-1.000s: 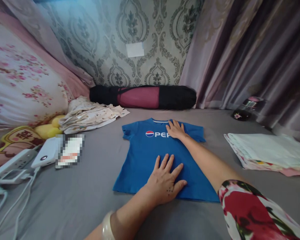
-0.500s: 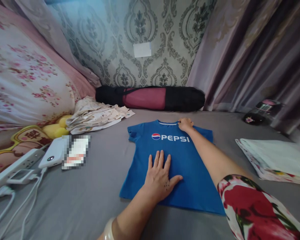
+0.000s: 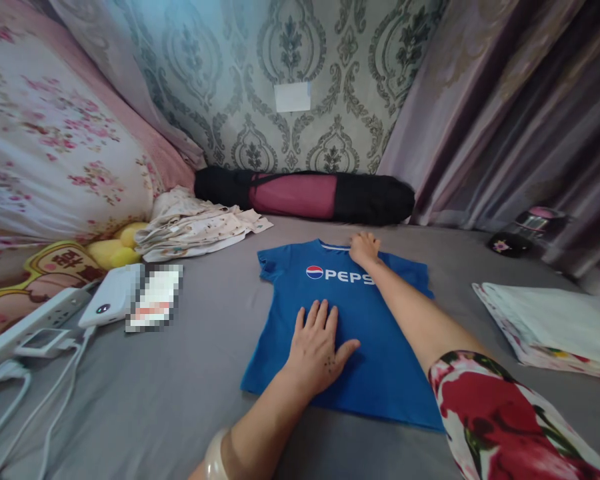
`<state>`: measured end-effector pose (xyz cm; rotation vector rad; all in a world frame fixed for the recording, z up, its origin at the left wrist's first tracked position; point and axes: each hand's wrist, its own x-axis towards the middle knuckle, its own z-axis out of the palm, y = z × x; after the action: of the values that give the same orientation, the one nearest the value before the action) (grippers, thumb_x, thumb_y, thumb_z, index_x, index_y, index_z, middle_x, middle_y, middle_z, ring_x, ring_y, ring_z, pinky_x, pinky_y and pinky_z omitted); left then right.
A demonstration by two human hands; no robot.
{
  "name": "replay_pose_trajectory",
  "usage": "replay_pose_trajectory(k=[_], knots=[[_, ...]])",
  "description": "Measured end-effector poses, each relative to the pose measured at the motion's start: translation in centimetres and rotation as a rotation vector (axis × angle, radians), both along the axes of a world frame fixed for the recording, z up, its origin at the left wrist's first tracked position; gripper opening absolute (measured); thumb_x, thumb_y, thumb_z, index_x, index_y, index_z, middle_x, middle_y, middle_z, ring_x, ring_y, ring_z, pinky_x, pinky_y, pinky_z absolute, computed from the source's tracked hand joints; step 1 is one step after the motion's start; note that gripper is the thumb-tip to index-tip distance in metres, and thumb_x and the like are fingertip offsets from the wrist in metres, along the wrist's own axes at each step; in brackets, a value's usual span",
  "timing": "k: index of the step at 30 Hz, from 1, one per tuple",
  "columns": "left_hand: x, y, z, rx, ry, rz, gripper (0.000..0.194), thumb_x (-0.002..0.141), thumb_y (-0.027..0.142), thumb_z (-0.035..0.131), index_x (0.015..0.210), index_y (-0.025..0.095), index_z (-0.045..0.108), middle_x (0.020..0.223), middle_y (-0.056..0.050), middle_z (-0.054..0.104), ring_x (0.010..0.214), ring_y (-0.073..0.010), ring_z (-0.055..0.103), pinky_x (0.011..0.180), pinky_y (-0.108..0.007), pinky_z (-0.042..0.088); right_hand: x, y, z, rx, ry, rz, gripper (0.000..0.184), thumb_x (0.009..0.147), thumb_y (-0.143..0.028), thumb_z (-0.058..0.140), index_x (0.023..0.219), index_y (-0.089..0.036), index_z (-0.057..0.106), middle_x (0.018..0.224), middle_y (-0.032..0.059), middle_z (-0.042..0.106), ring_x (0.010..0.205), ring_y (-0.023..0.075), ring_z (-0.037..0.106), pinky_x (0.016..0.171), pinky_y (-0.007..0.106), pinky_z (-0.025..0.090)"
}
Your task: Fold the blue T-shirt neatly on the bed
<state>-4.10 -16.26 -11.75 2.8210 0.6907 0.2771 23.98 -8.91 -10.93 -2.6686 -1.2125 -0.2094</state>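
Note:
A blue T-shirt [image 3: 280, 333] with a PEPSI print and a round logo lies spread out, its collar toward the wall. My left hand [image 3: 316, 347] rests flat on the shirt's lower front, fingers spread. At the collar, my right hand [image 3: 365, 249] has its fingers curled on the fabric at the right side of the neckline. My right forearm crosses the shirt's right part and covers the end of the print.
The shirt lies on a grey sheet [image 3: 190, 387]. Behind it is a black-and-maroon roll bag [image 3: 293, 195]. To the left are patterned cloths [image 3: 190, 227], a power bank [image 3: 113, 297] and a power strip [image 3: 40, 327]. Folded fabric [image 3: 555, 320] and a glass jar [image 3: 525, 230] are right.
My right hand has shifted slightly left along the collar, covering more of the print's end. My left hand stays flat on the shirt. The view has turned a little.

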Motion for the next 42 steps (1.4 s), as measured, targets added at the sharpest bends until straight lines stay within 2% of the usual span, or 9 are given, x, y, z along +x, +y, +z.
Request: replay_pose_trajectory(k=[4, 8, 17, 25, 28, 31, 34, 38, 42], knots=[[-0.1, 1.5, 0.6, 0.07, 0.012, 0.207, 0.063, 0.097, 0.049, 0.031, 0.142, 0.007, 0.043, 0.15, -0.02, 0.037, 0.142, -0.0328, 0.029, 0.115, -0.051, 0.027, -3.2, 1.8, 0.2, 0.019, 0.045, 0.186, 0.041, 0.098, -0.019, 0.029, 0.126, -0.022, 0.058, 0.134, 0.0111, 0.054, 0.121, 0.0285, 0.042, 0.094, 0.042, 0.034], [-0.1, 2.9, 0.2, 0.065, 0.076, 0.315, 0.067, 0.096, 0.049, 0.035, 0.143, 0.002, 0.039, 0.152, -0.023, 0.031, 0.143, -0.0346, 0.024, 0.116, -0.048, 0.026, -5.3, 4.0, 0.0, -0.024, 0.091, 0.293, 0.041, 0.098, -0.018, 0.029, 0.128, -0.023, 0.056, 0.137, 0.0085, 0.053, 0.122, 0.0272, 0.041, 0.095, 0.041, 0.032], [0.0, 2.8, -0.3, 0.011, 0.097, 0.385, 0.088, 0.088, 0.072, 0.029, 0.149, 0.009, 0.031, 0.155, -0.025, 0.021, 0.144, -0.0396, 0.013, 0.115, -0.06, 0.015, -4.9, 6.7, -0.7, -0.024, 0.008, 0.251, 0.033, 0.091, -0.01, 0.039, 0.112, -0.018, 0.064, 0.121, 0.0116, 0.057, 0.116, 0.0276, 0.044, 0.092, 0.038, 0.032], [0.0, 2.8, -0.5, 0.066, 0.14, 0.393, 0.088, 0.088, 0.072, 0.026, 0.149, 0.01, 0.031, 0.154, -0.025, 0.022, 0.144, -0.0398, 0.017, 0.113, -0.061, 0.016, -5.9, 6.3, -1.8, 0.17, -0.069, 0.148, 0.034, 0.092, -0.01, 0.035, 0.111, -0.016, 0.062, 0.119, 0.0154, 0.056, 0.113, 0.0284, 0.045, 0.09, 0.039, 0.033], [0.0, 2.8, -0.6, 0.098, 0.168, 0.391, 0.088, 0.088, 0.072, 0.026, 0.149, 0.009, 0.031, 0.154, -0.026, 0.023, 0.144, -0.04, 0.019, 0.113, -0.061, 0.017, -6.6, 5.8, -1.7, 0.16, -0.051, 0.13, 0.035, 0.095, -0.012, 0.032, 0.112, -0.013, 0.062, 0.117, 0.0174, 0.058, 0.109, 0.0271, 0.05, 0.089, 0.038, 0.036], [0.0, 2.8, -0.7, 0.129, 0.191, 0.389, 0.087, 0.089, 0.071, 0.025, 0.149, 0.009, 0.03, 0.153, -0.027, 0.023, 0.143, -0.0402, 0.019, 0.112, -0.061, 0.017, -7.6, 4.4, -1.5, 0.136, 0.023, 0.109, 0.036, 0.098, -0.017, 0.03, 0.114, -0.012, 0.062, 0.117, 0.0171, 0.06, 0.108, 0.0265, 0.053, 0.09, 0.037, 0.039], [0.0, 2.9, -0.7, 0.14, 0.209, 0.384, 0.083, 0.091, 0.067, 0.026, 0.149, 0.009, 0.029, 0.153, -0.027, 0.023, 0.143, -0.0403, 0.019, 0.111, -0.061, 0.018, -8.9, 1.7, -1.6, 0.128, 0.062, 0.19, 0.038, 0.098, -0.026, 0.034, 0.127, -0.011, 0.055, 0.129, 0.0168, 0.056, 0.118, 0.027, 0.049, 0.098, 0.037, 0.037], [-0.1, 3.0, -0.4, 0.132, 0.231, 0.383, 0.068, 0.097, 0.053, 0.025, 0.149, 0.01, 0.03, 0.153, -0.026, 0.025, 0.143, -0.039, 0.021, 0.111, -0.06, 0.02, -10.8, -4.1, -1.6, 0.037, 0.118, 0.269, 0.054, 0.1, -0.039, 0.031, 0.143, -0.009, 0.04, 0.151, 0.0185, 0.035, 0.138, 0.0283, 0.032, 0.112, 0.042, 0.022], [-0.3, 2.8, -0.4, 0.172, 0.195, 0.349, 0.064, 0.098, 0.046, 0.024, 0.147, 0.006, 0.034, 0.152, -0.027, 0.029, 0.142, -0.0388, 0.024, 0.111, -0.061, 0.02, -12.2, -11.0, -1.1, -0.077, 0.194, 0.31, 0.063, 0.099, -0.049, 0.025, 0.149, -0.012, 0.032, 0.157, 0.0161, 0.023, 0.145, 0.0295, 0.018, 0.116, 0.048, 0.011]])
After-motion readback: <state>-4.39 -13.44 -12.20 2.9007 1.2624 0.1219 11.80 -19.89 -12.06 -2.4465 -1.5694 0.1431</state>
